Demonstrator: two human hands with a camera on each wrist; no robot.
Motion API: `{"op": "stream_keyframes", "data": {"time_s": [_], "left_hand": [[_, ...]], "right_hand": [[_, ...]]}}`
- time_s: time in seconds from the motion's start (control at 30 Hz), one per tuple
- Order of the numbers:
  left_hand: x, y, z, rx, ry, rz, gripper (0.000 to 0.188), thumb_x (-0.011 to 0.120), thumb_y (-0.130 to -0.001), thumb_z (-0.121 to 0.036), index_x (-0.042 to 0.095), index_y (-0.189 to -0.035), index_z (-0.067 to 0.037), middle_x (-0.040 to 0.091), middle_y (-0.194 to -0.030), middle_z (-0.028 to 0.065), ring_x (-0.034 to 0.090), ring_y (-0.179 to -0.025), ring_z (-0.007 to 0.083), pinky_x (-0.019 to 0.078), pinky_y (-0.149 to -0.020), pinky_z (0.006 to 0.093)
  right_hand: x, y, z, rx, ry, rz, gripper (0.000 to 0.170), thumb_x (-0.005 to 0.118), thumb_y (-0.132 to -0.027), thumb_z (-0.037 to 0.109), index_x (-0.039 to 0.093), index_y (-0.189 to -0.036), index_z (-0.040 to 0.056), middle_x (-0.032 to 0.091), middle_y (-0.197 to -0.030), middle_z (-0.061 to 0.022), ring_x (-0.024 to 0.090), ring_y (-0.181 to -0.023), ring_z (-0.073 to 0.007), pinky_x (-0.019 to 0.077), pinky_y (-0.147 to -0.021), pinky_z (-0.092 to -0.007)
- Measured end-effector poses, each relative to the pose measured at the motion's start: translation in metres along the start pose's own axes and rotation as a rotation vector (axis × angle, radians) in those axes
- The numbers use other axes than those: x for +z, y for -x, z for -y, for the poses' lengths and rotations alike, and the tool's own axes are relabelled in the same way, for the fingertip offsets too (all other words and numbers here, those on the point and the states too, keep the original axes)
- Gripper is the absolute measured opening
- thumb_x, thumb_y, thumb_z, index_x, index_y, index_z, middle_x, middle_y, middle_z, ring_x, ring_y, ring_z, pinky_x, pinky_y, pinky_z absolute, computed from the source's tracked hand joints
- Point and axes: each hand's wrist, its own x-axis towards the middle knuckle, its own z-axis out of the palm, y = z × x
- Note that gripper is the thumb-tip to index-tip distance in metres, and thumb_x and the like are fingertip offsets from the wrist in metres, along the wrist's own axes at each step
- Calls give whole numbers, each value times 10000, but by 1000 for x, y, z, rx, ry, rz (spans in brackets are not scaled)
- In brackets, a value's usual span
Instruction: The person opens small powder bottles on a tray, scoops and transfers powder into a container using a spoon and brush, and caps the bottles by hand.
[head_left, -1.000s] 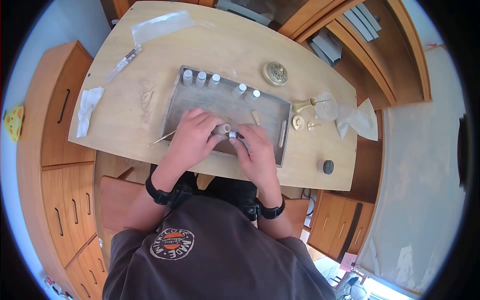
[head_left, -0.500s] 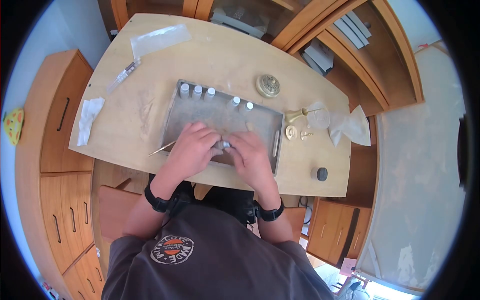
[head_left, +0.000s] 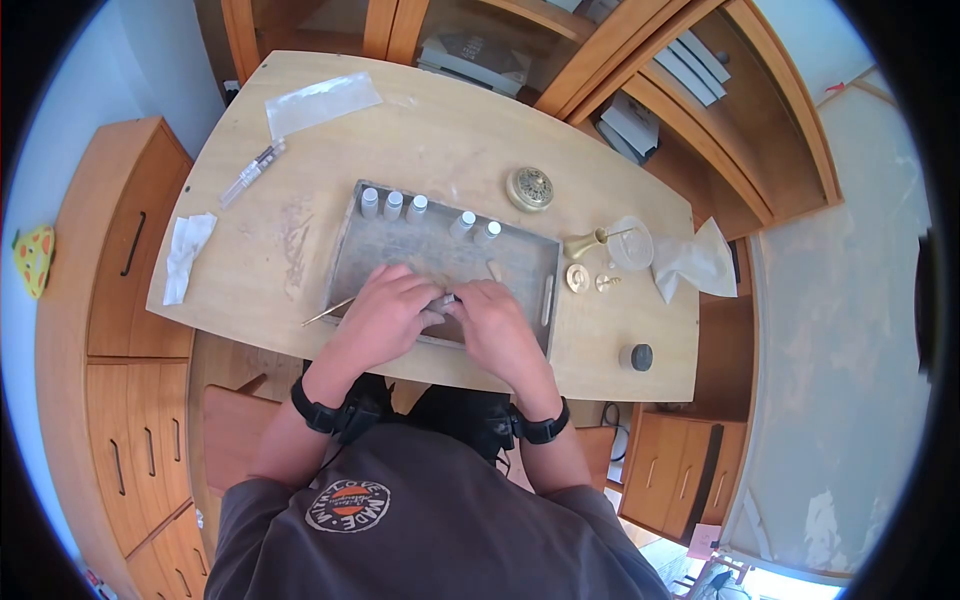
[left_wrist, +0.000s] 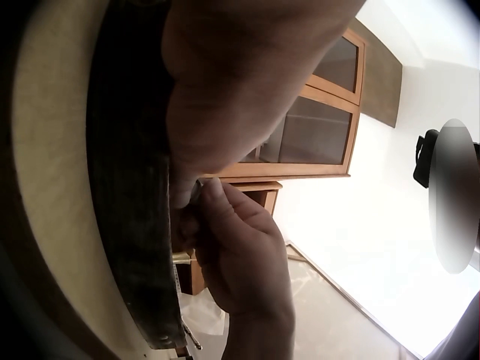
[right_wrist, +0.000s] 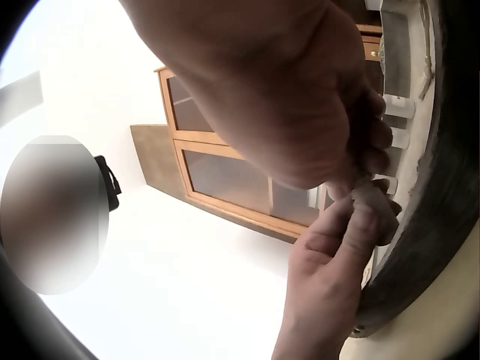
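Over the front part of a grey tray [head_left: 385, 250], both hands meet at a small greyish vial [head_left: 436, 305]. My left hand [head_left: 382, 315] grips its body; in the right wrist view that vial [right_wrist: 377, 213] sits between the left hand's [right_wrist: 322, 266] thumb and fingers. My right hand [head_left: 495, 325] pinches a small light-coloured piece [head_left: 449, 299] at the vial's end, largely hidden by fingertips. The left wrist view shows the right hand's [left_wrist: 247, 251] thumb and fingers closed there. White-capped vials [head_left: 394, 206] stand upright along the tray's back edge.
A thin stick [head_left: 327, 312] leans over the tray's left front edge. Right of the tray are a brass vase [head_left: 585, 243], brass pieces [head_left: 578, 278], a clear cup [head_left: 630, 243] and a dark-lidded jar [head_left: 636, 357]. Behind it sits a round brass burner [head_left: 529, 188].
The hands have drawn together, bringing the right hand's small piece against the vial's end. The head view has shifted, so the table appears lower.
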Motion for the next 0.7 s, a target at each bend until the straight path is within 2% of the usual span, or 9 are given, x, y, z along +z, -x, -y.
{"op": "stream_keyframes", "data": {"time_s": [0.13, 0.23, 0.37, 0.43, 0.47, 0.53, 0.57, 0.67, 0.7], "left_hand": [[-3, 0, 1, -6, 21, 16, 235, 727, -746, -127, 665, -961, -55, 656, -908, 52, 558, -886, 253, 413, -823, 369], [-4, 0, 3, 7, 60, 12, 278, 718, -729, -93, 653, -989, -22, 659, -933, 100, 563, -875, 284, 420, -810, 381], [-2, 1, 1, 18, 51, -60, 290, 733, -719, -106, 659, -990, -34, 668, -926, 90, 570, -865, 278, 422, -807, 381], [2, 3, 4, 10, 67, -96, 290, 748, -711, -123, 667, -979, -49, 676, -900, 74, 574, -847, 265, 421, -797, 376], [2, 4, 4, 10, 67, -96, 290, 748, -711, -123, 667, -979, -49, 676, -900, 74, 574, -847, 265, 421, -797, 376], [3, 4, 5, 10, 45, -103, 286, 755, -711, -136, 674, -976, -65, 679, -880, 60, 574, -836, 251, 418, -787, 367], [2, 4, 5, 10, 45, -103, 286, 755, -711, -136, 674, -976, -65, 679, -880, 60, 574, -836, 251, 418, -787, 367], [1, 4, 2, 15, 52, -114, 283, 759, -712, -136, 675, -973, -65, 681, -883, 55, 571, -831, 243, 415, -780, 362], [0, 3, 2, 10, 70, -124, 279, 759, -713, -132, 675, -971, -66, 682, -887, 54, 571, -830, 242, 415, -781, 362]], "right_hand": [[-5, 1, 1, -137, -67, -56, 221, 643, -799, -22, 624, -1019, -7, 616, -882, -178, 588, -858, -384, 473, -771, -442], [-6, 2, 3, -130, -85, -63, 216, 637, -790, -21, 617, -1005, -5, 627, -926, -171, 597, -877, -356, 462, -808, -438], [-4, 1, 0, -154, -85, -101, 167, 644, -808, 15, 621, -972, -8, 636, -876, -180, 611, -837, -368, 476, -761, -442], [-4, 3, -1, -21, -70, -36, 143, 655, -836, 84, 620, -928, -20, 640, -805, -191, 617, -769, -388, 487, -705, -451], [-3, 2, -1, -21, -70, -36, 143, 655, -836, 84, 620, -928, -20, 640, -805, -191, 617, -769, -388, 487, -705, -451], [-2, 1, 2, 200, 56, 115, 194, 670, -846, 148, 614, -901, -30, 634, -762, -199, 618, -725, -396, 489, -658, -459], [-3, 1, 3, 199, 57, 116, 194, 670, -846, 148, 614, -901, -30, 634, -762, -199, 618, -725, -396, 489, -658, -459], [-2, 0, 7, 202, -62, 3, 234, 652, -880, 211, 628, -857, -21, 626, -727, -199, 620, -704, -385, 487, -626, -449], [0, -1, 6, 120, -105, -109, 252, 640, -891, 231, 632, -853, -17, 626, -726, -199, 619, -687, -382, 484, -609, -443]]}}
